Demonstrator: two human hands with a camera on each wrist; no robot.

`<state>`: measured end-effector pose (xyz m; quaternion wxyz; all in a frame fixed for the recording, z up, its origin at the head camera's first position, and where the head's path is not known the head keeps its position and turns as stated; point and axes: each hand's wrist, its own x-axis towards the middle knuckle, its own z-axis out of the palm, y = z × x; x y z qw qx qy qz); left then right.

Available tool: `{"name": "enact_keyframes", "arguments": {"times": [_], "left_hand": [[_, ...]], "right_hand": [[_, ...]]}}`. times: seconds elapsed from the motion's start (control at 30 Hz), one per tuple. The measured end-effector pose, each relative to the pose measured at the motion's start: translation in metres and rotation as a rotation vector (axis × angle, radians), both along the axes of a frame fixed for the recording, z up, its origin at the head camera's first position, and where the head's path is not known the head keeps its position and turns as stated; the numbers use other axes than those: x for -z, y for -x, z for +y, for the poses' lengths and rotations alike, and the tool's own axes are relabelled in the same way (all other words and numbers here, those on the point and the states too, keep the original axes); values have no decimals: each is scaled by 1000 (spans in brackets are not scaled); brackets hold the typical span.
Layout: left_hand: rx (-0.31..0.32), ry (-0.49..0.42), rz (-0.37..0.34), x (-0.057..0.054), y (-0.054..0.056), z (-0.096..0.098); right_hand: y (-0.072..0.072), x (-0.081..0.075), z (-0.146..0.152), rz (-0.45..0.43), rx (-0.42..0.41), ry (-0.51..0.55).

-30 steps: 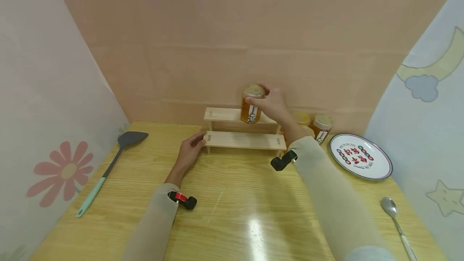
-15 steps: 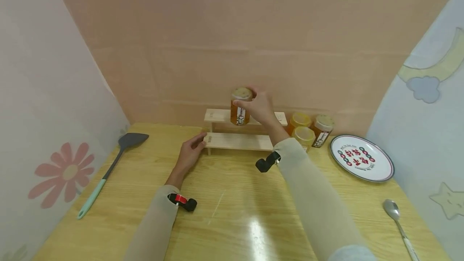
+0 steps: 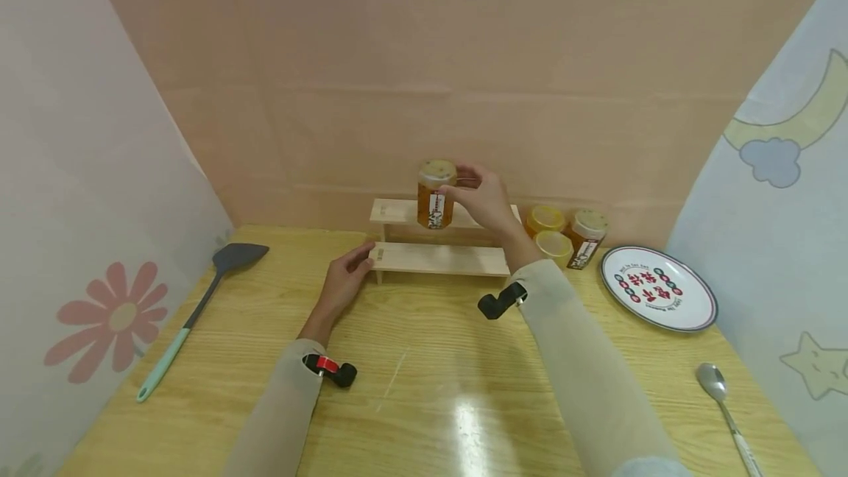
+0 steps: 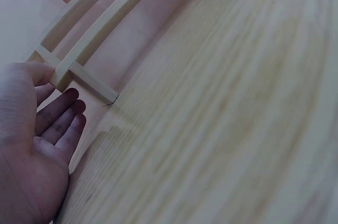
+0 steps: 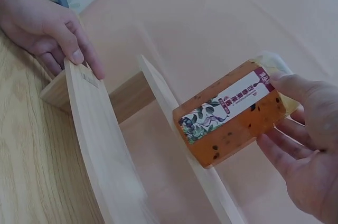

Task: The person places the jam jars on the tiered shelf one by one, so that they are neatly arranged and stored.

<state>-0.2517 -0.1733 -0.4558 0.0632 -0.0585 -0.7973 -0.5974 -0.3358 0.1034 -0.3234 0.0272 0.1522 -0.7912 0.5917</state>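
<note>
My right hand [image 3: 486, 201] holds a jar of amber preserve [image 3: 433, 205] with a pale lid, thumb on one side and fingers on the other. The jar is upright, its base right at the upper board of a two-step wooden rack [image 3: 440, 258]. Dark seeds and a white printed label show on the jar [image 5: 232, 113] in the right wrist view. My left hand [image 3: 343, 282] grips the left end of the rack's lower board; in the left wrist view the other fingers [image 4: 60, 121] of that hand extend below the board.
Right of the rack stand two yellow-lidded jars [image 3: 553, 245] and another amber jar [image 3: 586, 239]. Farther right lie a white plate [image 3: 656, 308] with red characters and a metal spoon [image 3: 722, 403]. A spatula [image 3: 199, 308] lies at the left. A wall [image 3: 424, 57] rises behind the rack.
My right hand has carried the jar leftward along the upper board, mostly in the first half second, and it has since shifted only slightly. The left hand stays at the rack's end.
</note>
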Motion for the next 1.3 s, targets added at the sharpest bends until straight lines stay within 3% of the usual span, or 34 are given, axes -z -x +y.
{"name": "enact_keyframes", "arguments": {"times": [0.33,0.47,0.57,0.7,0.77,1.07,1.3], "left_hand": [[17,-13,-23,-1,0,-2],[3,-34,-27,17,10,0],[-2,-36,-22,20,12,1],[12,-30,-35,2,2,3],[15,-34,-46,0,0,3],[15,-50,-60,0,1,4],[13,-45,-53,2,1,4]], "right_hand": [[10,5,-24,1,17,35],[9,6,-27,2,30,39],[10,5,-30,7,40,42],[10,4,-34,4,48,42],[10,4,-35,5,46,44],[6,4,-28,6,8,16],[-2,-3,-2,-10,4,-48]]}}
